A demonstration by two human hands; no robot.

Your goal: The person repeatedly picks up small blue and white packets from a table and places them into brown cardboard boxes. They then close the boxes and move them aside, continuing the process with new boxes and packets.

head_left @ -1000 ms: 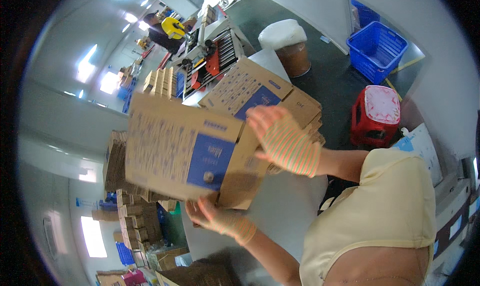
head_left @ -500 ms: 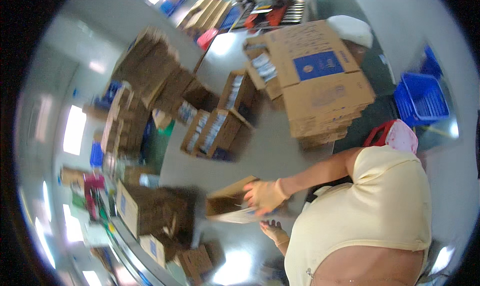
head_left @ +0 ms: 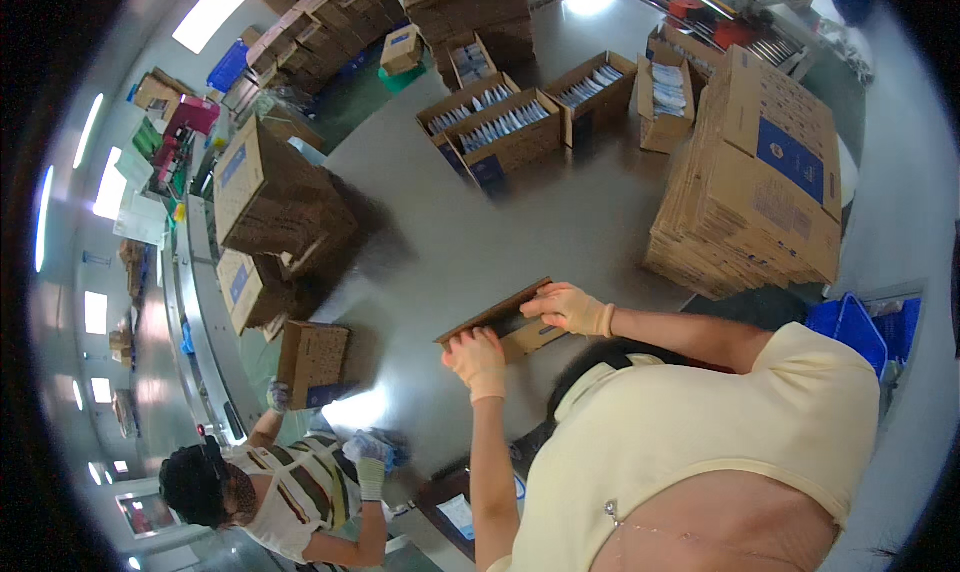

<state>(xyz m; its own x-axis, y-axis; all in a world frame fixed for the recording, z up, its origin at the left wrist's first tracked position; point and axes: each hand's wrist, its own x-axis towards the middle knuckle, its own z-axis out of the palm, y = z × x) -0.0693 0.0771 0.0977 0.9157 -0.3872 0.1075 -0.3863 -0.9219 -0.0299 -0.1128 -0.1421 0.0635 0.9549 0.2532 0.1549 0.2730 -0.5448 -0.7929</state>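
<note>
Both my hands wear thin peach-coloured gloves. A small brown cardboard box [head_left: 524,342] stands on the grey metal table [head_left: 430,232] just in front of me. My left hand [head_left: 476,361] curls its fingers over the box's near left edge. At the right end, my right hand [head_left: 567,309] has its fingers bent over the rim. The inside of the box is mostly hidden by its walls and my hands.
Open boxes of upright packets [head_left: 505,132] stand across the table. Flattened cartons [head_left: 750,172] are stacked at right. Empty boxes [head_left: 275,192] stand at left. A co-worker [head_left: 300,492] at lower left touches a carton [head_left: 312,357]. A blue basket [head_left: 850,327] lies at right.
My view has turned, bringing the co-worker into sight. My left hand has come up from beside the box onto its edge. My right hand has shifted to its right end.
</note>
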